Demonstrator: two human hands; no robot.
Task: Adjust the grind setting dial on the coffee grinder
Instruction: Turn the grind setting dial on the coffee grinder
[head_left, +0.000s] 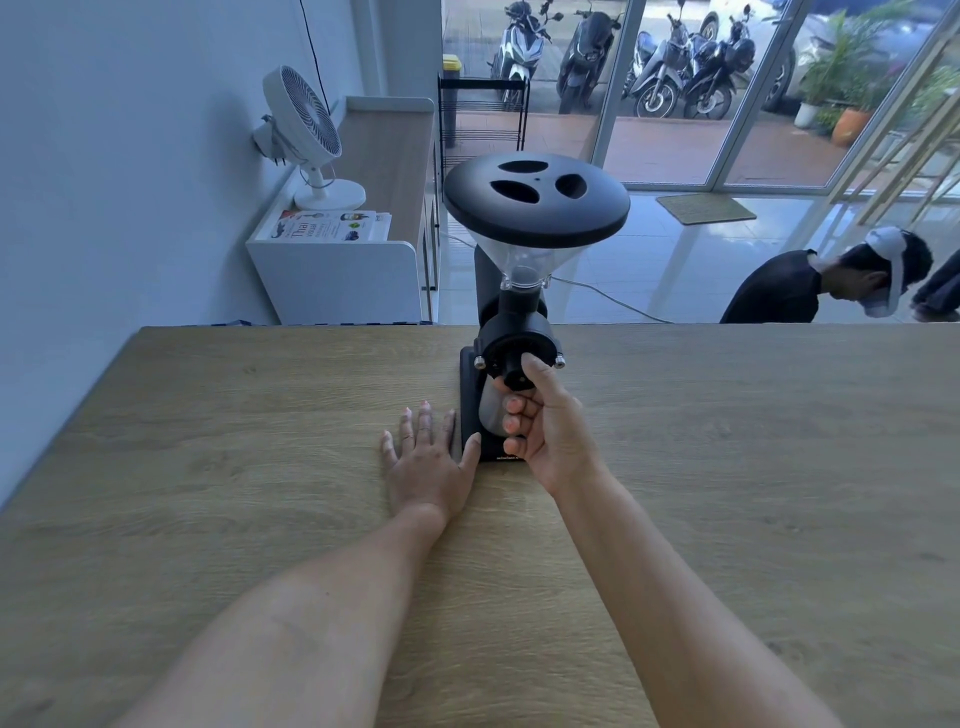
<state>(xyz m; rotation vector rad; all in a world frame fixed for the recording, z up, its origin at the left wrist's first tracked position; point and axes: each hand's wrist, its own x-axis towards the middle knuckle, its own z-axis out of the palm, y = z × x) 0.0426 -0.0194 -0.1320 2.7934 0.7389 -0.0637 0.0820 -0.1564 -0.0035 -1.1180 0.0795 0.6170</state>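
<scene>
Grinder sits mid-table with my right hand pinched round the front dial for turning, while the left hand lies flat and empty against the base, probably stopping it sliding.

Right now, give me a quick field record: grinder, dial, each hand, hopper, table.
grinder: black grinder, upright at the table's far edge
dial: black dial on the grinder's front, pinched by thumb and fingers
right hand: right hand gripping the dial
left hand: left hand flat on the table, thumb against the grinder's base
hopper: clear hopper, black lid on; looks empty
table: wooden table
</scene>
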